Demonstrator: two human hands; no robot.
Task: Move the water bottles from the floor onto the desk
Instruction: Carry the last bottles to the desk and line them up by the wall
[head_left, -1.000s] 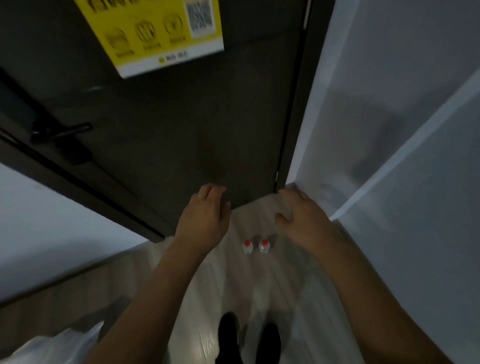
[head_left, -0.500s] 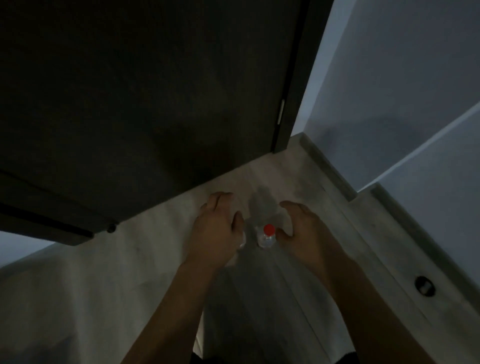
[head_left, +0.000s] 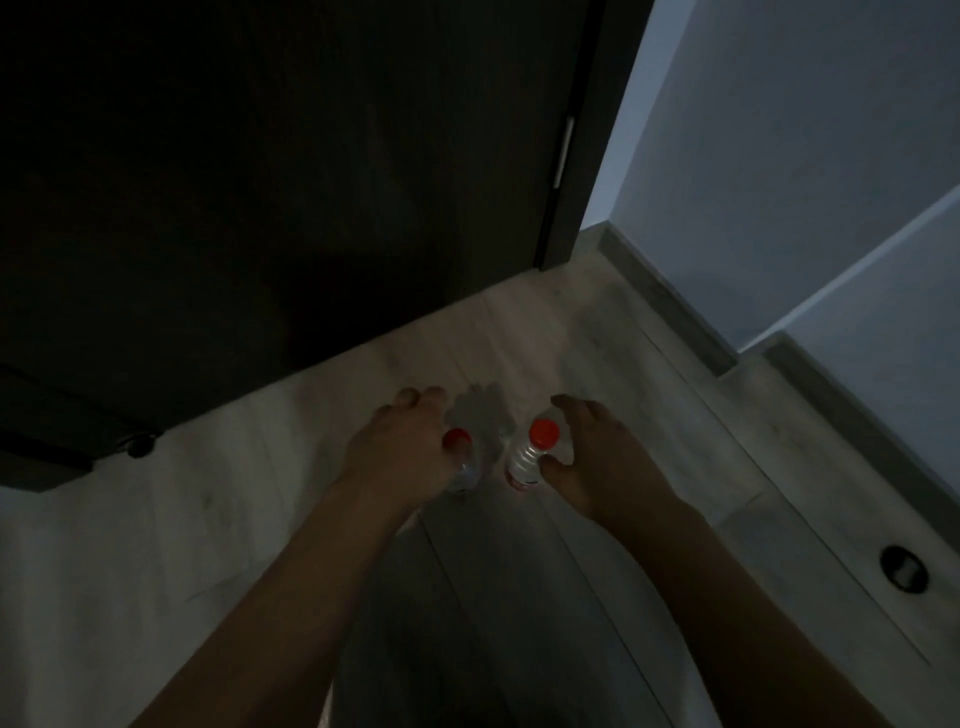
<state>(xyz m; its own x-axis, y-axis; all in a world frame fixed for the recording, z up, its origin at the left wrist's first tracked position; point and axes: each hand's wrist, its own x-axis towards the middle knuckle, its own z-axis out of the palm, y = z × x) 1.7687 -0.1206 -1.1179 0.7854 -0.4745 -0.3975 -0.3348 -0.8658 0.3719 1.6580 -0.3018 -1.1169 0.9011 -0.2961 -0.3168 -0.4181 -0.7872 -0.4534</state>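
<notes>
Reaching down from the bottom of the view, two bare forearms meet the pale wood-grain floor, where two small clear plastic bottles with red caps stand upright, close beside each other. The left hand curls around the left bottle, covering most of its body. The right hand is half closed about the right bottle, thumb against its near side, fingers arched past the cap; whether they press the far side I cannot tell. Beyond stands a dark door, then a pale wall. No desk shows. In this dim light, thin plastic may slip from a loose grip, or one bottle may knock over its neighbour.
</notes>
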